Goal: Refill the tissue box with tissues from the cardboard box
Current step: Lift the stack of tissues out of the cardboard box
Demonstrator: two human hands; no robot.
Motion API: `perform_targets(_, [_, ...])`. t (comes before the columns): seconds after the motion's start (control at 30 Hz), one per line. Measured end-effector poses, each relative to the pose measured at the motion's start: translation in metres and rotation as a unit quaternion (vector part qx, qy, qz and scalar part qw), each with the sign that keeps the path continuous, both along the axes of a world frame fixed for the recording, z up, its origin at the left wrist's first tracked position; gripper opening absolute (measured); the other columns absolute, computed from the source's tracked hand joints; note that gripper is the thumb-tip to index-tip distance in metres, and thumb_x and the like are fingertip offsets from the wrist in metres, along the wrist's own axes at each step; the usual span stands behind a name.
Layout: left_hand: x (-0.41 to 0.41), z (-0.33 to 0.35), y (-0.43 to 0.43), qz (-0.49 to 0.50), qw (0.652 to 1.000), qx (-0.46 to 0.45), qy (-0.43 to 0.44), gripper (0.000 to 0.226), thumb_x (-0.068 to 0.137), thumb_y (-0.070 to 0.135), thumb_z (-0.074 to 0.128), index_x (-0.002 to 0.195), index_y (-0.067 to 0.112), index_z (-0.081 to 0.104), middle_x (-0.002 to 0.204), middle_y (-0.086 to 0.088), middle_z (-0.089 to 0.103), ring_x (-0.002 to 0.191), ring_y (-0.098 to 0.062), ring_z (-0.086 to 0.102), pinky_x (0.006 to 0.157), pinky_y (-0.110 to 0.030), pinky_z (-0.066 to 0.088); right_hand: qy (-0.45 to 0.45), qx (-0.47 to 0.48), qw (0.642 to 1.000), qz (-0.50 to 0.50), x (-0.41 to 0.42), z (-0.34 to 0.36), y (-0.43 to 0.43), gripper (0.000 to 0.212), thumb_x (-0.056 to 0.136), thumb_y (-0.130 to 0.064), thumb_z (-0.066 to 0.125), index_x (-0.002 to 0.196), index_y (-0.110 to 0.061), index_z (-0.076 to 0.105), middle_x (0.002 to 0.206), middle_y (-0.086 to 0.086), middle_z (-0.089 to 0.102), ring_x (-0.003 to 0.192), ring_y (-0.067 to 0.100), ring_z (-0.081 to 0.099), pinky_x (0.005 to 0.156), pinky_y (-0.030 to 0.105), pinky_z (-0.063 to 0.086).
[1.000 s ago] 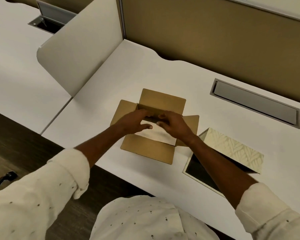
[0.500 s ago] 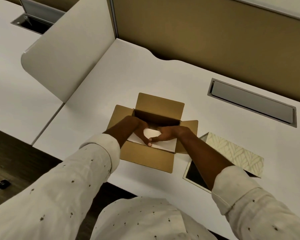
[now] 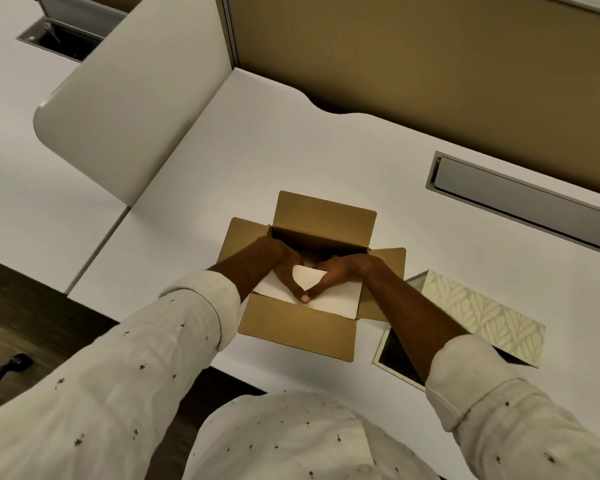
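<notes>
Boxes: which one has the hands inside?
The plain brown cardboard box, flaps open, holds both hands on white tissues. The leaf-patterned tissue box beside it has none.

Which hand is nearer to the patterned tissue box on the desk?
Right. The right hand is in the cardboard box on the side facing the tissue box; the left hand is in the cardboard box's far side, farther away.

The fingers of both hands dip out of sight inside the open brown cardboard box [image 3: 312, 271]. The right forearm [image 3: 413, 320] hides part of the leaf-patterned tissue box's [image 3: 482, 317] dark opening.
</notes>
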State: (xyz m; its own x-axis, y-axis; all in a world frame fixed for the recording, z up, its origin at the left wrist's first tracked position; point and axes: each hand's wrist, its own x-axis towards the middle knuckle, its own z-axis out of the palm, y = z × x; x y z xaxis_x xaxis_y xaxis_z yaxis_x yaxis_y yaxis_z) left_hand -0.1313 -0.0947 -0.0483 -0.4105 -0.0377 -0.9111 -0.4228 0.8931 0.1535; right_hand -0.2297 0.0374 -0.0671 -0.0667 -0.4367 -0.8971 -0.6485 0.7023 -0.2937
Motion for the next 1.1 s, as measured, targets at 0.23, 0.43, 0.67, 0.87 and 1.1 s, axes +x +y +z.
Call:
perform_targets(0.23, [0.003, -0.001, -0.004, -0.009, 0.999, -0.005, 0.039, 0.099, 0.073, 0.066, 0.074, 0.152, 0.026, 0.030, 0.155, -0.004, 0.038, 0.138, -0.031, 0.041, 0.110, -0.046, 0.039, -0.020, -0.029, 0.999, -0.016, -0.004, -0.004, 0.000, 0.086, 0.071, -0.063, 0.078, 0.140, -0.024, 0.046, 0.140, 0.001, 0.053, 0.122, 0.023, 0.055, 0.105, 0.041, 0.048])
perform_targets(0.43, [0.005, -0.008, 0.000, -0.022, 0.999, 0.021, 0.032, 0.108, 0.064, 0.070, 0.078, 0.152, 0.032, 0.029, 0.153, -0.001, 0.043, 0.136, -0.029, 0.045, 0.110, -0.046, 0.043, -0.046, -0.062, 0.996, -0.055, -0.003, -0.006, 0.004, 0.088, 0.067, -0.056, 0.085, 0.139, -0.025, 0.044, 0.139, 0.000, 0.054, 0.122, 0.022, 0.054, 0.107, 0.043, 0.048])
perform_targets(0.67, [0.006, -0.009, -0.001, -0.011, 0.999, 0.024, 0.019, 0.097, 0.064, 0.068, 0.079, 0.144, 0.028, 0.042, 0.143, -0.002, 0.052, 0.125, -0.027, 0.054, 0.102, -0.045, 0.051, -0.056, -0.004, 0.996, -0.070, -0.003, -0.007, 0.002, 0.081, 0.071, -0.053, 0.083, 0.136, -0.019, 0.050, 0.132, 0.006, 0.060, 0.114, 0.024, 0.061, 0.102, 0.042, 0.053])
perform_targets(0.87, [0.006, -0.011, -0.001, -0.032, 0.999, 0.000, 0.026, 0.097, 0.064, 0.072, 0.076, 0.143, 0.028, 0.044, 0.143, -0.002, 0.049, 0.126, -0.026, 0.052, 0.104, -0.043, 0.049, -0.068, 0.022, 0.995, -0.067, -0.001, -0.007, -0.001, 0.073, 0.076, -0.051, 0.080, 0.136, -0.019, 0.051, 0.130, 0.007, 0.061, 0.115, 0.026, 0.063, 0.104, 0.043, 0.052])
perform_targets(1.1, [0.009, -0.008, -0.004, -0.027, 0.998, 0.029, 0.044, 0.100, 0.068, 0.067, 0.077, 0.148, 0.023, 0.036, 0.147, -0.003, 0.047, 0.130, -0.028, 0.050, 0.107, -0.043, 0.046, -0.084, -0.013, 0.993, -0.080, -0.003, -0.007, 0.001, 0.084, 0.065, -0.053, 0.088, 0.134, -0.024, 0.049, 0.126, 0.002, 0.062, 0.107, 0.020, 0.064, 0.092, 0.037, 0.057])
